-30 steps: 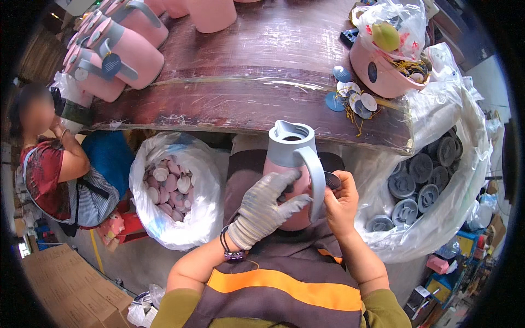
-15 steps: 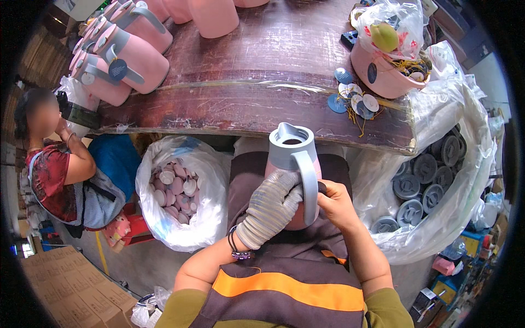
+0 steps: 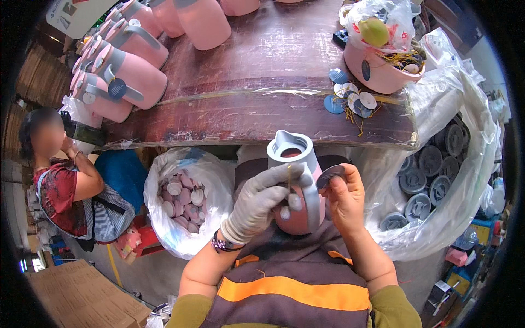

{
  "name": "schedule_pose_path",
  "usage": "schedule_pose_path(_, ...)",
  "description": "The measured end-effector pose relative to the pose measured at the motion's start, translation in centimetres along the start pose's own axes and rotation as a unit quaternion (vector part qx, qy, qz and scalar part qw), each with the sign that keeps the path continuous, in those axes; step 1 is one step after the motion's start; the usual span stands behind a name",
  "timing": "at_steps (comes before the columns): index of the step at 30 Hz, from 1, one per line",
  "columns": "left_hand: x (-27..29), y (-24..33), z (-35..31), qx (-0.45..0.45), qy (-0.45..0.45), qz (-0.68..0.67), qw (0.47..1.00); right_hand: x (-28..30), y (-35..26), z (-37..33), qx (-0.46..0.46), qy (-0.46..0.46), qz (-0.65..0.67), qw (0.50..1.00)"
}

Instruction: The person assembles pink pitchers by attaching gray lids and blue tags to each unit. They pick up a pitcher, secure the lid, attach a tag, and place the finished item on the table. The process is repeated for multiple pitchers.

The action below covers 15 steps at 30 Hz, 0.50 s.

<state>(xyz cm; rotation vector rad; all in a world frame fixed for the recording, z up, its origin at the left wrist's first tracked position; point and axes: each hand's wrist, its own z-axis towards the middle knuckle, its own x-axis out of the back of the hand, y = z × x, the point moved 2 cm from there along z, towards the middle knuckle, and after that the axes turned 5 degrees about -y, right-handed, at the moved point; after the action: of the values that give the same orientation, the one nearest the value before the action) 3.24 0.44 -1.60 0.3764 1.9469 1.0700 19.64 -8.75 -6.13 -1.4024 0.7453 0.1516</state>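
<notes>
Since a moment ago your gloved left hand has shifted onto the pink plastic jug with grey handle and spout, pinching a thin yellow string, jug in your lap below the brown worktop, while your bare right hand now clamps a round dark tag; left clear bag holds pink caps, right clear bag grey lids.

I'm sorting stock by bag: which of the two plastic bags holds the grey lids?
The bag at the person's right holds grey round lids; the bag at the left holds pink and white ones.
</notes>
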Motion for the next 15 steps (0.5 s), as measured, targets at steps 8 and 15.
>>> schedule_pose_path(8, -1.6, 3.0, 1.0, -0.155, 0.047, 0.461, 0.872, -2.7, -2.6, 1.7, 0.102, -0.052, -0.412, 0.904)
schedule_pose_path(15, 0.2, 3.2, 2.0, -0.145, 0.033, 0.432, 0.89, -2.3, 0.8, -2.6, -0.193, -0.122, -0.125, 0.966)
